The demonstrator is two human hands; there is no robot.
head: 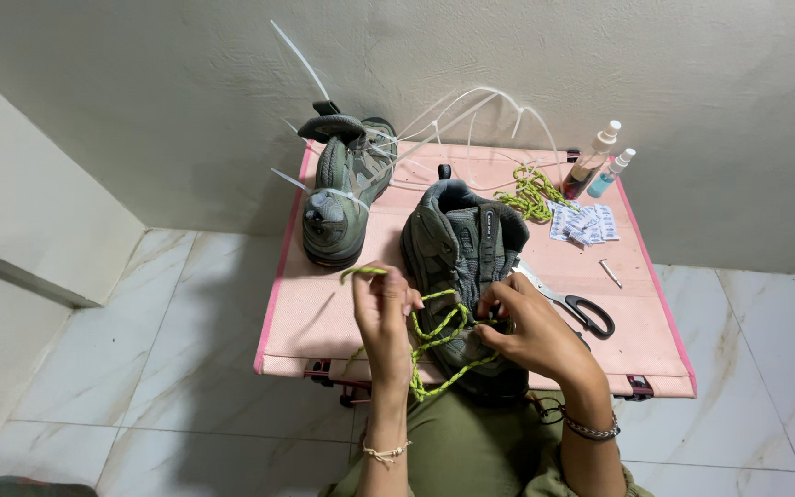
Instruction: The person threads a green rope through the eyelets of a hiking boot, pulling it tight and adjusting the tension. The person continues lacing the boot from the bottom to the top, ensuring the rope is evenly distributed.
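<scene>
A grey-green hiking shoe (460,250) stands on the pink folding table (324,304), toe toward me. A yellow-green lace (434,336) runs through its lower eyelets. My left hand (384,317) pinches one end of the lace and lifts it to the shoe's left. My right hand (531,327) grips the lace at the shoe's right eyelets, fingers pressed against the upper. A second, matching shoe (342,193) sits at the table's far left, bound with white cable ties.
Black-handled scissors (577,306) lie right of the near shoe. A second coiled yellow-green lace (528,193), small white packets (583,224), two spray bottles (600,161) and a small pin (610,272) sit at the far right. Marble floor surrounds the table.
</scene>
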